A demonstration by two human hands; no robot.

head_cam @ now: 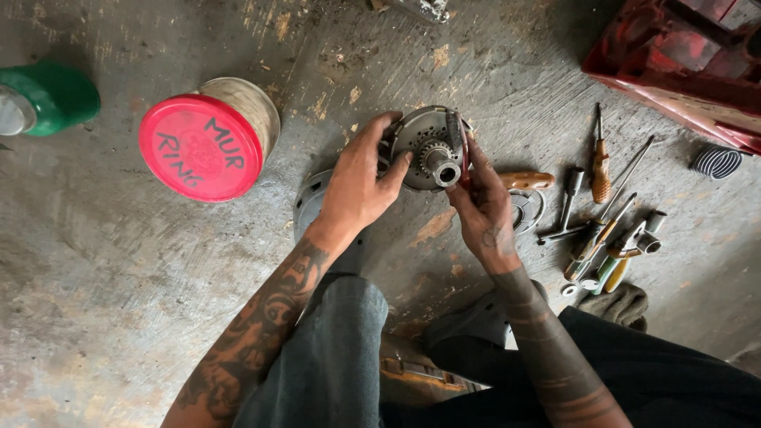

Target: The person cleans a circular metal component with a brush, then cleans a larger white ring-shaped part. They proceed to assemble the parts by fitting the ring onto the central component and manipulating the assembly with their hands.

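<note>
— Fingers [394, 168] of the left hand [361, 186] curl narrowly around the rim of a round metal clutch assembly [424, 147], thumb laid toward its toothed hub. Why that grip, would you say?

— It looks like a steadying hold: the disc sits tilted up off the floor at frame centre, its face turned toward the camera, so the person can see the hub [438, 161]. The left hand seems to keep it from turning.

— And the right hand [483, 208]?

— Its fingers are pinched nearly shut on a slim dark-red tool [463, 162], probably pliers, whose tip meets the assembly just right of the hub. What the tip grips cannot be made out.

— Anything beneath the disc?

— Another round grey housing [307, 204] lies on the floor, partly hidden by the left wrist. A wooden handle [525, 181] and a thin ring-shaped part [527, 212] rest just right of the right hand.

— Farther out?

— Screwdrivers and sockets [606, 230] lie scattered at centre right, likely kept within easy reach of the working hand. A coil spring [717, 161] sits at the right edge, below a red tool case [674, 55] in the upper right corner. A red-lidded tin [208, 139] lies on its side at upper left, a green container [43, 97] beyond it at the left edge. All rest on the worn concrete floor [103, 277].
</note>
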